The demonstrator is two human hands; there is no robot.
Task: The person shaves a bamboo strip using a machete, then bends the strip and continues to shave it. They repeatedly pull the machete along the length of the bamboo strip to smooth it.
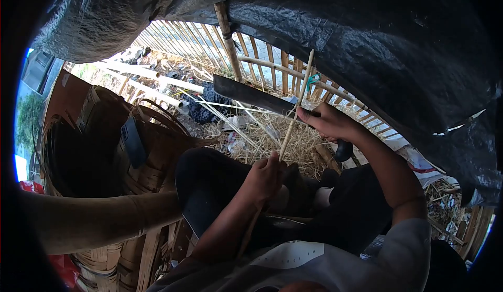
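My left hand [266, 179] is closed around the lower part of a thin pale bamboo strip [287, 137], which rises slanting up to the right. My right hand [332, 123] grips the black handle of a large knife [251, 96]. The handle's rounded end shows below my fist. The broad dark blade points to the upper left and crosses the strip close to my right thumb. Whether the edge has entered the strip cannot be made out. Below my left hand the strip runs on toward my lap, partly hidden by my forearm.
Woven baskets [94, 150] stand at the left, with a thick bamboo pole [105, 221] across them. Shavings [304, 150] and cut poles [157, 95] lie on the ground ahead. A bamboo fence [262, 64] stands behind, and a dark tarp [367, 45] hangs above and to the right.
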